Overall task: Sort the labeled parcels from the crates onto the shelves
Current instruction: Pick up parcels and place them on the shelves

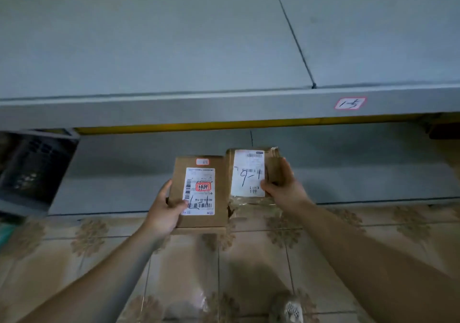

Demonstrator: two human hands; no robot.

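My left hand point(165, 213) grips a flat cardboard parcel point(221, 188) by its lower left corner, thumb pressed on the face and the other fingers curled behind it. A white shipping label point(200, 203) with barcodes, a red stamp and black handwriting covers much of its front, and a small red-edged sticker point(202, 161) sits near its top edge.

My right hand point(281, 183) grasps a second parcel point(272, 163), brown and wrapped in clear shiny tape, by its right side, thumb on the front next to its white label point(247, 173). That label carries large black handwritten marks; I cannot read them with certainty.

I hold both parcels face up, side by side, their inner edges meeting, in the air in front of the lower grey shelf point(361, 168) and above the edge of the patterned tiled floor point(249, 260).

Above them runs a yellow beam point(224, 125), and over that is the upper grey shelf point(149, 36). A red-bordered tag point(349, 103) handwritten "1-5" is stuck on its front lip, to the right. At the left, a dark perforated plastic crate point(32, 168) stands beside the lower shelf. A blurred shoe point(288, 307) shows at the bottom.
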